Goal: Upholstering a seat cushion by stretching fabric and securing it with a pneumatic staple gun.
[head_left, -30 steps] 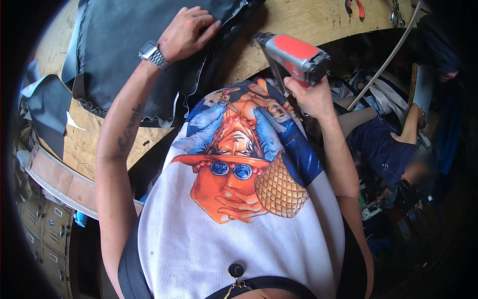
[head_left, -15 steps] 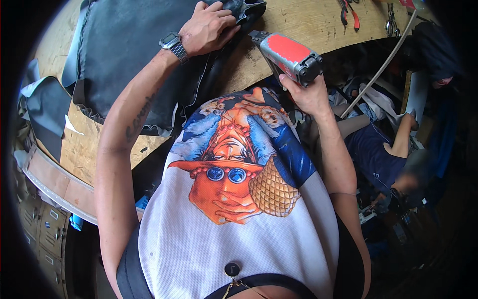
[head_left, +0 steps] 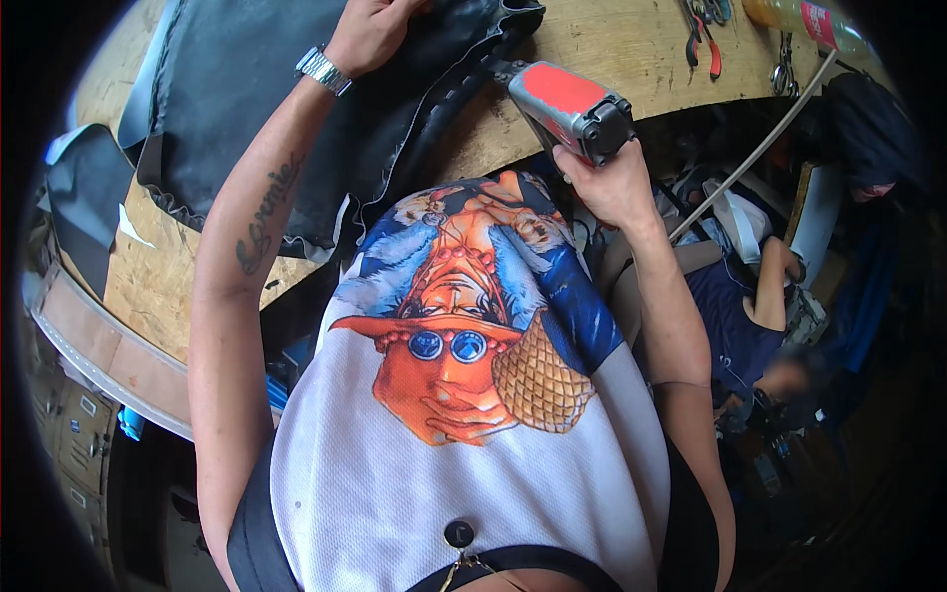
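My right hand (head_left: 614, 183) is wrapped around the handle of a staple gun (head_left: 567, 104), grey with a worn red top. Its nose points up and left, by the edge of a black leather-covered piece (head_left: 266, 109) lying on the wooden table. A row of small marks runs along the piece's folded right edge (head_left: 444, 104). Over the far part of the leather is my left hand (head_left: 373, 32), its fingers drawn together and partly cut off by the upper edge of the picture. What those fingers hold, if anything, is hidden.
Red-handled pliers (head_left: 702, 49), scissors (head_left: 784, 69) and a bottle (head_left: 804, 22) are on the wooden table (head_left: 592, 35) at far right. Dark leather scraps (head_left: 84, 207) hang at left. Another person (head_left: 735, 316) works low at right, beyond a thin pale rod (head_left: 755, 148).
My left hand has moved left and away from the folded edge, uncovering more of it. The staple gun has shifted slightly right in my right hand.
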Demonstrator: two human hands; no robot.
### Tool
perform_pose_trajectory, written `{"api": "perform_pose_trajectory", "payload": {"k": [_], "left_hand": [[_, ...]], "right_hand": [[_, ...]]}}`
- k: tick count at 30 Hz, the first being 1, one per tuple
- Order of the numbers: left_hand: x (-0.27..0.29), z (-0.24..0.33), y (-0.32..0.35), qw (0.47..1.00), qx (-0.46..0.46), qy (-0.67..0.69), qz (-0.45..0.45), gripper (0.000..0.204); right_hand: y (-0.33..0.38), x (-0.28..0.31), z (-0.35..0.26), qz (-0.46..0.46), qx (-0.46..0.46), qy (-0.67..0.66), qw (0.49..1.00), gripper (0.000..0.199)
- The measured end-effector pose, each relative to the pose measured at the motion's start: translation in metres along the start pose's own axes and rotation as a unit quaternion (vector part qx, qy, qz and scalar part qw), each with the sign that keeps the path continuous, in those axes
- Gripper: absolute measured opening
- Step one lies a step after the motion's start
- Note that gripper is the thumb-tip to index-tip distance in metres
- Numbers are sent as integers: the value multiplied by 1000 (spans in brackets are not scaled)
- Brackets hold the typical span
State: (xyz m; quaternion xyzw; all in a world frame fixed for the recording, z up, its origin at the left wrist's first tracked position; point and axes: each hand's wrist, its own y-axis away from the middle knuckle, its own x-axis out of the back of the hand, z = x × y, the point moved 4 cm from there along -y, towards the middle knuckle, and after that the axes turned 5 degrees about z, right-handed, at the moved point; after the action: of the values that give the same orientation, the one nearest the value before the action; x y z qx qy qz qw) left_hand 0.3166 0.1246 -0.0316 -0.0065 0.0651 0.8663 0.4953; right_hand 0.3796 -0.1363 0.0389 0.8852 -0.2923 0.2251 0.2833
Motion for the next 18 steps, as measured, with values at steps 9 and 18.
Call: {"api": "perform_pose_trajectory", "payload": {"k": [9,18], "left_hand": [[4,3,13,959,-164,224,-53,19],[27,29,112,835,-127,-530,-82,30]], "right_hand": [[-14,-8,-14,-40,-38,62,997,24],[20,-21,-30,-31,86,-43,995,22]]}}
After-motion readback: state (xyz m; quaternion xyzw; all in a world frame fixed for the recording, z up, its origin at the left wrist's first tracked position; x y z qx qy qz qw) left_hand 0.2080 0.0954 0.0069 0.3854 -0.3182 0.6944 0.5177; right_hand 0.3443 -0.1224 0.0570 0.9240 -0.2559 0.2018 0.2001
